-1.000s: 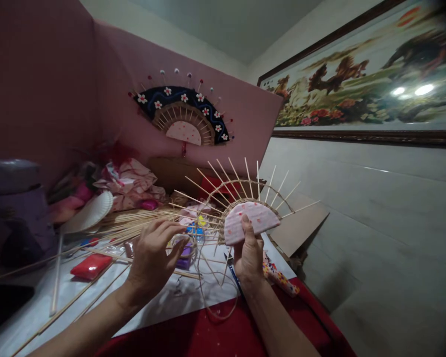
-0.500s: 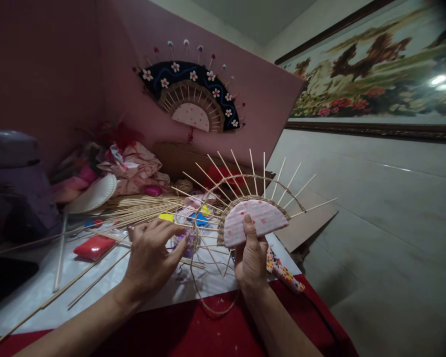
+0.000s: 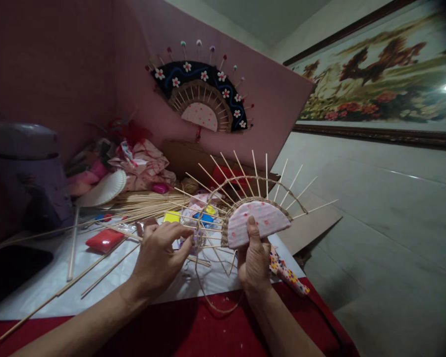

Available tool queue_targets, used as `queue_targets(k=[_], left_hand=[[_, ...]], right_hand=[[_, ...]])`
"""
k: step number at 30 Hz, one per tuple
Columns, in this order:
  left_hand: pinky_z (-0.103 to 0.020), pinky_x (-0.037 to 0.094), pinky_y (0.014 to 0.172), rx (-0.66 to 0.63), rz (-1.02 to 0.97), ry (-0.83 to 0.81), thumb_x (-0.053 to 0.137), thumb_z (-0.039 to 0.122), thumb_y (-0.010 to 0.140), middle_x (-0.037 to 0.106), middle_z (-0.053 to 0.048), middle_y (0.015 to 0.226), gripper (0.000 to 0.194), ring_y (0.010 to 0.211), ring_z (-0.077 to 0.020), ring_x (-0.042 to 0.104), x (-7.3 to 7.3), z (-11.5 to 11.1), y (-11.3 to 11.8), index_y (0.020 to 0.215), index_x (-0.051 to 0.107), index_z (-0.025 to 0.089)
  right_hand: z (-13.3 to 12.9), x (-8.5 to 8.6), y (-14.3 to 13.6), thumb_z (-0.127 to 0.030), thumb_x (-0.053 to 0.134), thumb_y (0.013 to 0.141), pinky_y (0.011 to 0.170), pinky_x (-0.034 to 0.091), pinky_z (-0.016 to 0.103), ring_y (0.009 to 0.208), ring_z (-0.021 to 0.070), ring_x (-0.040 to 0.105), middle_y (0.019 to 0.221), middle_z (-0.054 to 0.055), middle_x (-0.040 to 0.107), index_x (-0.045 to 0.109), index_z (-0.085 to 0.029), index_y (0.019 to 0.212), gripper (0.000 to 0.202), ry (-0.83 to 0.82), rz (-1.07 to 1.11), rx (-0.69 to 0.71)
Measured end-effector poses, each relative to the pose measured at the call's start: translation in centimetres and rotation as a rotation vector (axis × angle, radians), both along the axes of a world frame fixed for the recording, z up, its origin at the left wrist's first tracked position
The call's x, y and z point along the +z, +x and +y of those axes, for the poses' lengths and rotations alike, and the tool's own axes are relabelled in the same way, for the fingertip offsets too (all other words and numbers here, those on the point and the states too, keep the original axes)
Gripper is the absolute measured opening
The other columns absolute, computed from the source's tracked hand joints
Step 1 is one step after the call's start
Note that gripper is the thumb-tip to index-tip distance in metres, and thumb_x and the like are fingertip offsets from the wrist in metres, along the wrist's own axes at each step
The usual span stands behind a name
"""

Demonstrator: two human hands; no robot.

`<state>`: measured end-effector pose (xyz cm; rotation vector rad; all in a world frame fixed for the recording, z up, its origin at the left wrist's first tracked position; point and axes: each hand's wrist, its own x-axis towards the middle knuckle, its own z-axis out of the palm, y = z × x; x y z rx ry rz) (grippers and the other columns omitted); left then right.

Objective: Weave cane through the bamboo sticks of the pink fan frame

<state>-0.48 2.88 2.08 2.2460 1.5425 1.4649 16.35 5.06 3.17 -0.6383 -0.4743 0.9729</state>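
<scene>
My right hand (image 3: 255, 260) is closed round the lower part of a small fan frame (image 3: 258, 223), thumb flat on its pink spotted half-round cloth face. Thin wooden sticks (image 3: 241, 172) radiate from the rim, which is edged with woven twine. Further out, an arc of brown twine (image 3: 241, 177) runs across the sticks. On the left, my left hand (image 3: 163, 255) has thumb and forefinger pinched together at the twine near the lower left sticks; the exact grip is partly hidden. A loose loop of the twine hangs below, over the red cloth.
A finished dark fan (image 3: 200, 94) with white flowers is on the pink board behind. Loose sticks (image 3: 144, 206), a red packet (image 3: 104, 240), a yellow block (image 3: 172, 216) and a paper plate (image 3: 103, 189) lie left. A flower-patterned glue gun (image 3: 288, 275) lies right, on the table.
The view has shifted slightly, so the background sits further right. My left hand has moved slightly with its fingertips at the twine. My right hand keeps holding the fan frame.
</scene>
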Motion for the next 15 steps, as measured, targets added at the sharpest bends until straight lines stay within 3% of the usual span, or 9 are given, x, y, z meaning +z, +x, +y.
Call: queue_targets(k=[7,15], left_hand=[[-0.037,0.046,0.072,-0.047,-0.212,-0.079,0.058,0.024,0.078,0.071,-0.003,0.081,0.012,0.078,-0.0195,0.063,-0.48,0.24,0.12,0.08,0.069,0.023],[-0.041,0.042,0.079,-0.044,-0.237,-0.053,0.06,0.021,0.075,0.071,0.0,0.079,0.01,0.078,-0.0194,0.062,-0.84,0.37,0.14,0.079,0.069,0.024]], right_hand=[[0.24,-0.42,0.1,-0.021,0.079,0.059,0.06,0.05,0.016,0.066,0.0073,0.062,0.077,-0.007,0.068,0.066,-0.019,0.087,0.031,0.022,-0.017,0.045],[0.49,-0.74,0.34,-0.03,0.079,0.061,0.059,0.052,0.017,0.067,0.0082,0.064,0.08,-0.005,0.071,0.067,-0.02,0.092,0.035,-0.051,-0.006,0.061]])
